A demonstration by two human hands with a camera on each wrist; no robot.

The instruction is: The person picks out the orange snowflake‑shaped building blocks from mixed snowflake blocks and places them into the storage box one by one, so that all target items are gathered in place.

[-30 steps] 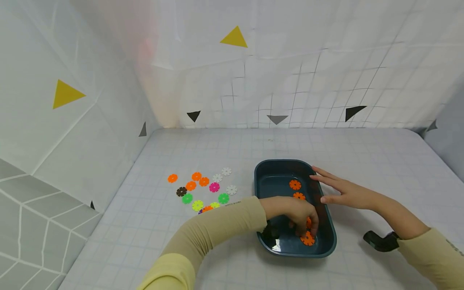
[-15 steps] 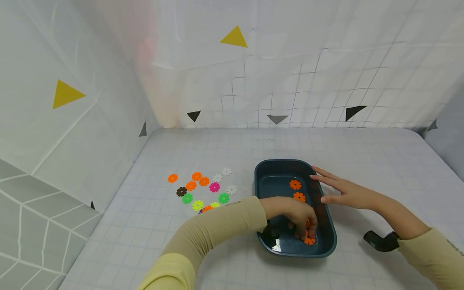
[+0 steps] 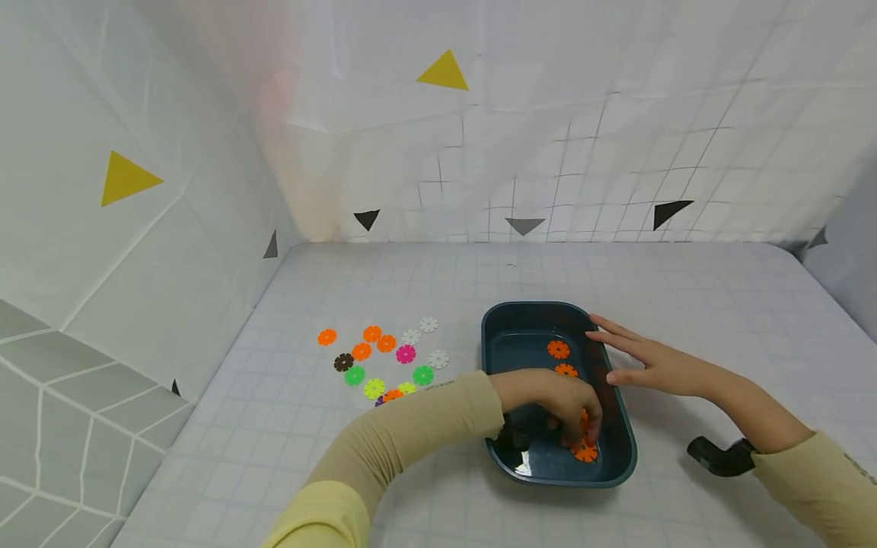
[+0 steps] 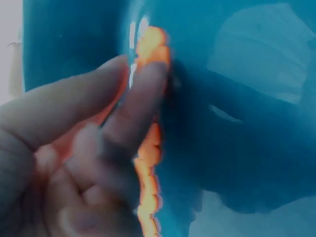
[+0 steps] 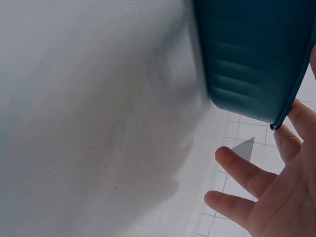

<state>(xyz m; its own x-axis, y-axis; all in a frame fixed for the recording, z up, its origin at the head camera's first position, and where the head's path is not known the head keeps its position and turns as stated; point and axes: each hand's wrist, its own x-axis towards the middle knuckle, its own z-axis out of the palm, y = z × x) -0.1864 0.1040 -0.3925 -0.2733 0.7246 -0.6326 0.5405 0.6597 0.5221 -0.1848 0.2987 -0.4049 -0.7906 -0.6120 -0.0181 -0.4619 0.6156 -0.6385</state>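
Inside a dark teal tray point(image 3: 510, 329), my left hand point(image 3: 563, 399) has its fingers bent at a thin orange notched disc point(image 3: 585, 454) near the front right side. The left wrist view shows blurred thumb and fingers pinching at an orange disc point(image 4: 152, 42) close by the tray's wall, partly covering it. More orange discs point(image 4: 148, 192) run in a line below. Farther back in the tray lies another orange disc point(image 3: 558, 349). My right hand point(image 3: 658, 367) touches the tray's right rim with fingers spread; the right wrist view has the fingertips at that rim point(image 5: 284, 118).
Left of the tray, several notched discs lie scattered on the white gridded table point(image 3: 438, 278), among them a pink disc point(image 3: 406, 354), a green disc point(image 3: 422, 375) and a dark brown disc point(image 3: 343, 362). A black wrist device point(image 3: 719, 457) sits at the right wrist.
The front orange disc has shifted slightly to the right, and the left fingers have moved a little around it. The right hand and the tray stay where they were.
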